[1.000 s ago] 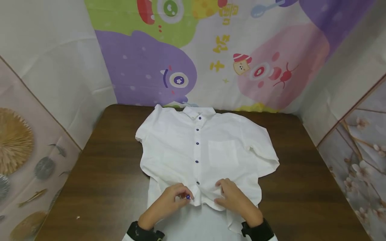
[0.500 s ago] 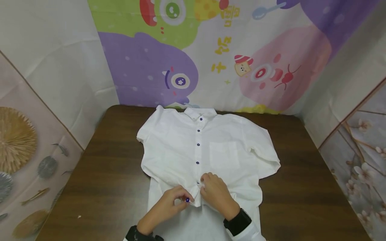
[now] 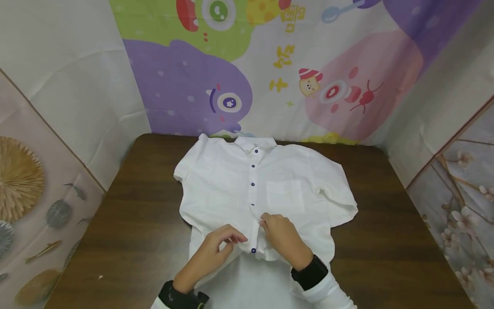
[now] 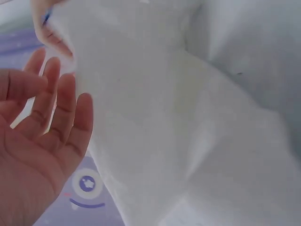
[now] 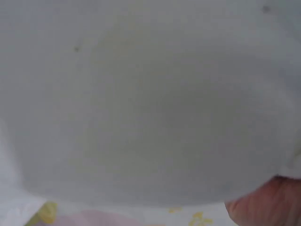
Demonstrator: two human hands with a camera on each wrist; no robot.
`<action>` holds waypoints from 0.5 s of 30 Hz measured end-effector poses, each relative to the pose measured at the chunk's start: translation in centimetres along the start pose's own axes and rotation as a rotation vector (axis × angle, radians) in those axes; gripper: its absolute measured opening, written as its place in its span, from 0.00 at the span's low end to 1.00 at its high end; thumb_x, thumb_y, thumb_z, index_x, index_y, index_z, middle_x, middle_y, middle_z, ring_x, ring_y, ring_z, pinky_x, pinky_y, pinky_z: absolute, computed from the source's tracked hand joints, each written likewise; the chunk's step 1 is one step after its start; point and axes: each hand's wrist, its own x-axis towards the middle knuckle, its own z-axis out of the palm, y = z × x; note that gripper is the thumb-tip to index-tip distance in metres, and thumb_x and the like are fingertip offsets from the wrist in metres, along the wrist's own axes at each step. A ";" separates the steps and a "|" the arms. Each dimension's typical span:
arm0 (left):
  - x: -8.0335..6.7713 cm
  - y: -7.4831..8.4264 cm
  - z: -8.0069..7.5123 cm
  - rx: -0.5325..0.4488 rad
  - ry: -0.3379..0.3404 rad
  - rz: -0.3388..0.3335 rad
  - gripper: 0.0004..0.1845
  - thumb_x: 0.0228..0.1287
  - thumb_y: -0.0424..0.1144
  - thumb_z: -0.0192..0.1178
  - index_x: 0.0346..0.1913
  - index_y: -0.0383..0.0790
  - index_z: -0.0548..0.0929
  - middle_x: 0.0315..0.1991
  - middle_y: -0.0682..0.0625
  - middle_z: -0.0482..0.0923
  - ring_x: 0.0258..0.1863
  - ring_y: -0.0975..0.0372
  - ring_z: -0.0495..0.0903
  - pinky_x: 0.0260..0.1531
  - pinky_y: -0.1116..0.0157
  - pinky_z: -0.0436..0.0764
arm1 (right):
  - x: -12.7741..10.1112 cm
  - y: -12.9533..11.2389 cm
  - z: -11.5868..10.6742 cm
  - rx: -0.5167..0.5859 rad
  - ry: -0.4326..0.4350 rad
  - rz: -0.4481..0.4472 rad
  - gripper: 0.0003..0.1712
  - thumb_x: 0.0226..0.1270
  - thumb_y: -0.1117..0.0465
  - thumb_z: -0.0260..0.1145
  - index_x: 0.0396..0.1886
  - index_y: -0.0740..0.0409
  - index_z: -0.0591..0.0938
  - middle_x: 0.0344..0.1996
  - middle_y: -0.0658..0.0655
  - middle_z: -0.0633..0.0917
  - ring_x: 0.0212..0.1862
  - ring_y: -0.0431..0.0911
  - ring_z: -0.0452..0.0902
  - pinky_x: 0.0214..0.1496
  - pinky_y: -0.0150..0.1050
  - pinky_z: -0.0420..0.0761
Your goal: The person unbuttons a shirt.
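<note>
A white short-sleeved shirt [image 3: 224, 180] lies front up, its collar toward the back and dark blue buttons down its front strip. My right hand [image 3: 283, 234] pinches that strip low on the shirt, lifting the cloth a little; its fingertips are partly hidden in the head view. Below and between the hands shows the lowest button [image 3: 253, 250]. My left hand [image 3: 218, 246] is just left of the strip. In the left wrist view, the left hand's fingers [image 4: 63, 113] are loosely bent beside the cloth and hold nothing. Cloth fills most of the right wrist view.
The shirt rests on a dark brown wooden table [image 3: 146, 214]. A white scrap [image 3: 100, 277] lies at the front left. Behind the table hangs a cartoon-printed cloth [image 3: 270, 107], and patterned panels stand at both sides.
My right hand has moved left onto the front strip and pulled it slightly upward. My left hand has let go of the lowest button and shifted a little up.
</note>
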 end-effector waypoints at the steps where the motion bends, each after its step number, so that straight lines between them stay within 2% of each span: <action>1: 0.3 0.1 -0.1 0.004 0.012 0.002 0.18 0.55 0.18 0.50 0.40 0.41 0.82 0.36 0.49 0.81 0.35 0.58 0.78 0.37 0.68 0.79 | 0.2 0.1 -0.4 0.004 0.015 0.000 0.06 0.63 0.63 0.62 0.32 0.61 0.81 0.23 0.57 0.84 0.24 0.46 0.79 0.24 0.38 0.75; 5: 1.7 0.7 -0.4 0.059 0.092 0.005 0.16 0.59 0.20 0.50 0.40 0.43 0.82 0.36 0.52 0.81 0.37 0.60 0.78 0.38 0.68 0.78 | 0.8 0.3 -1.8 0.047 0.081 -0.013 0.06 0.63 0.63 0.62 0.33 0.61 0.83 0.24 0.56 0.85 0.21 0.43 0.76 0.23 0.34 0.73; 8: 3.1 1.3 -0.3 0.126 0.161 0.015 0.11 0.64 0.27 0.52 0.41 0.44 0.82 0.39 0.53 0.81 0.41 0.62 0.78 0.42 0.65 0.78 | 1.1 0.4 -2.7 0.085 0.152 -0.039 0.05 0.62 0.63 0.63 0.31 0.61 0.83 0.22 0.55 0.84 0.19 0.41 0.73 0.22 0.32 0.71; 11: 4.6 2.0 -0.2 0.194 0.214 0.031 0.08 0.67 0.35 0.53 0.45 0.44 0.80 0.44 0.53 0.80 0.48 0.61 0.76 0.49 0.61 0.75 | 1.3 0.4 -3.6 0.110 0.214 -0.053 0.05 0.63 0.63 0.63 0.31 0.61 0.82 0.20 0.54 0.83 0.21 0.41 0.74 0.24 0.33 0.73; 15: 6.7 3.3 0.0 0.272 0.249 0.031 0.12 0.67 0.43 0.54 0.49 0.44 0.79 0.49 0.52 0.78 0.54 0.60 0.73 0.55 0.58 0.72 | 1.4 0.2 -4.7 0.177 0.268 -0.033 0.06 0.64 0.63 0.61 0.34 0.62 0.83 0.18 0.53 0.81 0.22 0.40 0.72 0.26 0.34 0.73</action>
